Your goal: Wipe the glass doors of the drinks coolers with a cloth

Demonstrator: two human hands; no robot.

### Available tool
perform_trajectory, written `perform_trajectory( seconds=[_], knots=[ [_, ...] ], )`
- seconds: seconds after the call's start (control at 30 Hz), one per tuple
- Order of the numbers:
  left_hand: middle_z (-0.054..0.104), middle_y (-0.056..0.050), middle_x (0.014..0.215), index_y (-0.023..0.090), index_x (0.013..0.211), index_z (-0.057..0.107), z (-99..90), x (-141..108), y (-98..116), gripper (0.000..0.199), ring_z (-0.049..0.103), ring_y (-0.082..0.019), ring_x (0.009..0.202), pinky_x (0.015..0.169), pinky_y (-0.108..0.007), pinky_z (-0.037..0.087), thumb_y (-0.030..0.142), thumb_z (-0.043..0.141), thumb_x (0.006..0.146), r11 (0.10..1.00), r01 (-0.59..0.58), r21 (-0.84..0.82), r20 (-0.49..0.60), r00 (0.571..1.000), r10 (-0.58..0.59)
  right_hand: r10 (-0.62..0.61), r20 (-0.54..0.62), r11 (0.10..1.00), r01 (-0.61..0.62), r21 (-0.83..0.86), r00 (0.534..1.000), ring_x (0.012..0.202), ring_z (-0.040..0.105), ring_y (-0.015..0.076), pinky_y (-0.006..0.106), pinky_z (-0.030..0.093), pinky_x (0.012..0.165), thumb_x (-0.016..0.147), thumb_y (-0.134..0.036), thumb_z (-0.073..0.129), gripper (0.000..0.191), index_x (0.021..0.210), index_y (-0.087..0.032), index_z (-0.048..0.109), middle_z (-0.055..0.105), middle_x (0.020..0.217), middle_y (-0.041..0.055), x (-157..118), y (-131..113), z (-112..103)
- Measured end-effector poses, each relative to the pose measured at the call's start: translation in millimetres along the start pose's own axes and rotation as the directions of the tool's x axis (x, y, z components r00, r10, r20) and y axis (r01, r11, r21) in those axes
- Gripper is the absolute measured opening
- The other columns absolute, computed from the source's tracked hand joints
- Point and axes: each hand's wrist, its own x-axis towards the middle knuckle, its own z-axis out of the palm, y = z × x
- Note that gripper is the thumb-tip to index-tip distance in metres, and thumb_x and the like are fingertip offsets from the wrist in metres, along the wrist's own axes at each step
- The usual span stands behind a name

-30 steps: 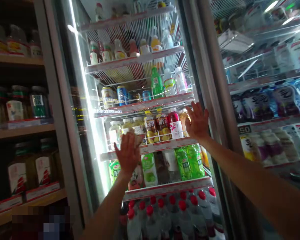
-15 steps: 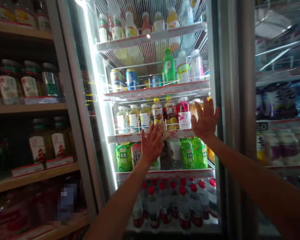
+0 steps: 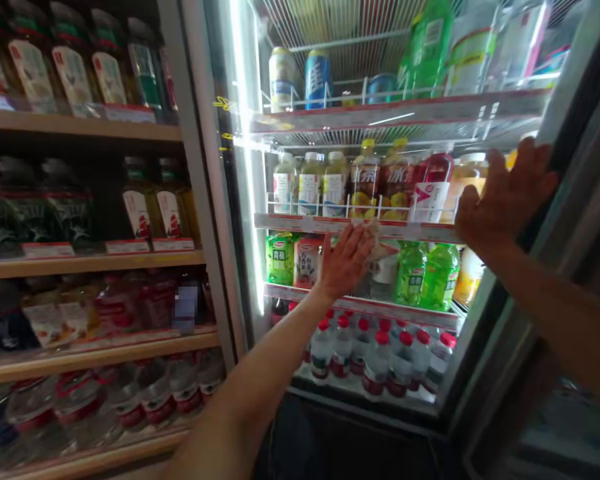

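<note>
My left hand [image 3: 345, 260] lies flat on a crumpled pale cloth [image 3: 376, 241], pressed against the glass in front of a drinks cooler. Behind it runs a shelf edge [image 3: 300, 223], with iced-tea bottles [image 3: 365, 177] just above. Over at the right side of the cooler, my right hand [image 3: 505, 193] has its fingers spread and holds nothing. It appears to rest on the glass near the door frame, in front of an orange drink bottle [image 3: 470, 175]. Green bottles [image 3: 411, 275] stand below and between the two hands.
Wooden shelves [image 3: 95, 263] with bottled drinks stand to the left, beside the cooler's metal frame [image 3: 200, 167]. Red-capped bottles [image 3: 377, 363] fill the cooler's bottom. Cans [image 3: 319, 79] and a large green bottle [image 3: 429, 50] sit on an upper shelf. A dark door frame [image 3: 535, 320] slants at the right.
My view has tilted down and turned left, so the shelves appear higher and further right. My left hand stays on the cloth; my right hand stays spread by the cooler's right side.
</note>
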Motion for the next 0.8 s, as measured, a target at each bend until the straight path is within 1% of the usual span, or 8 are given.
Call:
perform_trajectory(
  seconds=[0.13, 0.23, 0.27, 0.33, 0.47, 0.6, 0.67, 0.8],
  knots=[
    [0.038, -0.017, 0.14, 0.015, 0.129, 0.041, -25.0, -45, -71, 0.046, 0.02, -0.025, 0.137, 0.11, -0.054, 0.003, 0.031, 0.038, 0.086, 0.986, 0.169, 0.01, -0.072, 0.983, -0.168, 0.025, 0.013, 0.999, -0.024, -0.037, 1.0, 0.137, 0.015, 0.0361, 0.06, 0.016, 0.104, 0.089, -0.041, 0.034, 0.055, 0.138, -0.015, 0.034, 0.023, 0.148, 0.0171, 0, -6, -3],
    [0.031, -0.023, 0.142, 0.006, 0.134, 0.029, -36.5, -73, -124, 0.053, 0.022, -0.03, 0.135, 0.107, -0.061, 0.005, 0.034, 0.033, 0.09, 0.812, 0.581, 0.062, -0.316, 0.783, -0.536, 0.038, 0.01, 0.998, -0.037, -0.055, 0.999, 0.137, 0.016, 0.0343, 0.058, 0.015, 0.105, 0.089, -0.042, 0.035, 0.055, 0.138, -0.015, 0.034, 0.024, 0.148, 0.0162, 1, -8, -2],
    [0.028, -0.024, 0.143, 0.004, 0.135, 0.027, -36.4, -77, -129, 0.054, 0.02, -0.032, 0.135, 0.107, -0.062, 0.004, 0.034, 0.033, 0.091, 0.8, 0.597, 0.053, -0.324, 0.768, -0.552, 0.039, 0.009, 0.998, -0.038, -0.056, 0.999, 0.137, 0.015, 0.0334, 0.058, 0.015, 0.106, 0.089, -0.042, 0.033, 0.056, 0.138, -0.016, 0.033, 0.024, 0.148, 0.0155, 1, -8, -1],
    [0.024, -0.021, 0.145, 0.004, 0.135, 0.027, -30.0, -78, -117, 0.053, 0.018, -0.032, 0.136, 0.108, -0.058, 0.003, 0.033, 0.033, 0.091, 0.844, 0.535, 0.04, -0.282, 0.816, -0.504, 0.035, 0.008, 0.998, -0.035, -0.05, 0.999, 0.138, 0.014, 0.0328, 0.058, 0.015, 0.106, 0.089, -0.043, 0.032, 0.056, 0.139, -0.016, 0.032, 0.021, 0.149, 0.0143, 1, -7, 0],
    [0.035, -0.009, 0.143, 0.019, 0.126, 0.045, -4.8, -68, -48, 0.042, 0.022, -0.022, 0.136, 0.113, -0.046, 0.008, 0.034, 0.041, 0.087, 0.98, 0.199, 0.0, -0.122, 0.973, -0.198, 0.047, 0.01, 0.999, -0.047, 0.021, 0.999, 0.139, 0.01, 0.0306, 0.058, 0.011, 0.108, 0.088, -0.046, 0.028, 0.057, 0.14, -0.023, 0.029, 0.016, 0.152, 0.0033, 0, -5, 0],
    [0.041, -0.009, 0.139, 0.024, 0.124, 0.047, -1.9, -76, -40, 0.039, 0.022, -0.021, 0.136, 0.112, -0.046, 0.007, 0.029, 0.046, 0.085, 0.998, -0.059, -0.004, -0.088, 0.994, 0.058, 0.058, -0.006, 0.992, -0.057, 0.115, 0.998, 0.139, 0.009, 0.03, 0.062, 0.008, 0.107, 0.085, -0.047, 0.029, 0.056, 0.14, -0.036, 0.024, 0.016, 0.15, -0.0086, 0, -5, 0],
    [0.037, -0.015, 0.141, 0.019, 0.128, 0.042, -12.7, -85, -69, 0.043, 0.021, -0.023, 0.137, 0.111, -0.05, 0.005, 0.028, 0.045, 0.085, 0.998, 0.046, 0.038, -0.155, 0.987, -0.039, 0.065, -0.013, 0.991, -0.063, 0.118, 0.998, 0.139, 0.01, 0.0291, 0.063, 0.009, 0.107, 0.085, -0.045, 0.03, 0.055, 0.139, -0.036, 0.024, 0.019, 0.15, -0.0081, -1, -6, 1],
    [0.031, -0.026, 0.141, 0.008, 0.135, 0.03, -27.4, -94, -108, 0.052, 0.02, -0.027, 0.137, 0.108, -0.056, 0.008, 0.026, 0.041, 0.088, 0.91, 0.403, 0.101, -0.349, 0.87, -0.347, 0.085, 0.005, 0.995, -0.085, 0.049, 0.996, 0.139, 0.012, 0.0307, 0.063, 0.013, 0.106, 0.084, -0.041, 0.032, 0.057, 0.139, -0.023, 0.03, 0.02, 0.151, 0.0039, -2, -10, 0]
  ],
)
